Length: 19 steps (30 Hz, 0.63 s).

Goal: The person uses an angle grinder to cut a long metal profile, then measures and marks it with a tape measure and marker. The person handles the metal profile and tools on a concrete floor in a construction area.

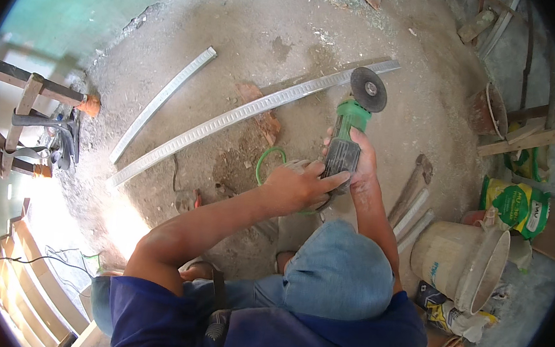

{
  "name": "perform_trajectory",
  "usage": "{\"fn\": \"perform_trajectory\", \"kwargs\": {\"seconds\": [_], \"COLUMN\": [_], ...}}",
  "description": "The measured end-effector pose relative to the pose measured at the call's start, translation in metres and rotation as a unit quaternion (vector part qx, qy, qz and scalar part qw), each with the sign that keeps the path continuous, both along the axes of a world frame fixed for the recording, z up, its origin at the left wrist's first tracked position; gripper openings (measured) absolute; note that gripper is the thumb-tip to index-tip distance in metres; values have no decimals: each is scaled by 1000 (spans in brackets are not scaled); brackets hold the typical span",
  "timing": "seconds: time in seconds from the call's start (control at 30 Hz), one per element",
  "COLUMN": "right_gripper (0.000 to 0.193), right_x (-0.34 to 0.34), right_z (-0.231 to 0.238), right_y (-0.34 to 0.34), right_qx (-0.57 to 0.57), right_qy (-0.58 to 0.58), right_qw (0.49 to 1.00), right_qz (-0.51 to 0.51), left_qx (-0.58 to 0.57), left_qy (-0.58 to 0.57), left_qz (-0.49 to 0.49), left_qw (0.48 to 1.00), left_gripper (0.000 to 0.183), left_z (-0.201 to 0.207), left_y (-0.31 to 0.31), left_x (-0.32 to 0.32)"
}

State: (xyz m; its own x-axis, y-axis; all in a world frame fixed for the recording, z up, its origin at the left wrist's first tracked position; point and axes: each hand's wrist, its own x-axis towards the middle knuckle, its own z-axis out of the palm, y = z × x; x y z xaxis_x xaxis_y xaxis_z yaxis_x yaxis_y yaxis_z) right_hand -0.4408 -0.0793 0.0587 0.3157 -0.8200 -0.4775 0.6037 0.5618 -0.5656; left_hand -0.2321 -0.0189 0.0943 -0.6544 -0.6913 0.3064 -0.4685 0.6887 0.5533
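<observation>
A green and black angle grinder (345, 140) is held in front of my knees, its dark cutting disc (368, 89) at the far end. My right hand (364, 159) wraps around the grinder's body from the right. From the left, my left hand (296, 187) grips its rear part, with fingers lying across the black housing. A long slotted metal channel (250, 110) lies on the ground, and the disc appears over its right end; I cannot tell whether they touch. A shorter metal strip (162, 104) lies farther left. A green cord (262, 162) loops beside my left hand.
Brick-like pieces (265, 123) lie under the long channel. To the right are a wooden-handled tool (411, 187), a large dirty bucket (447, 258), a green and yellow bag (516, 205) and a smaller bucket (488, 110). A wooden frame (27, 121) stands at left.
</observation>
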Motion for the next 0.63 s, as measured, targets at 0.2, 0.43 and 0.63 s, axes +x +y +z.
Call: {"fn": "perform_trajectory", "kwargs": {"seconds": [0.2, 0.43, 0.63], "right_gripper": [49, 52, 54], "right_x": [9, 16, 7], "right_z": [13, 23, 8], "right_y": [0, 8, 5], "right_qx": [13, -20, -4], "right_qy": [21, -112, -51], "right_qw": [999, 993, 998], "right_qz": [-23, 19, 23], "left_qx": [-1, 5, 45], "left_qy": [-6, 35, 50], "left_qz": [15, -1, 19], "left_qw": [1000, 999, 998], "left_gripper": [67, 70, 74], "left_z": [4, 17, 8], "left_y": [3, 0, 9], "left_x": [0, 7, 4]}}
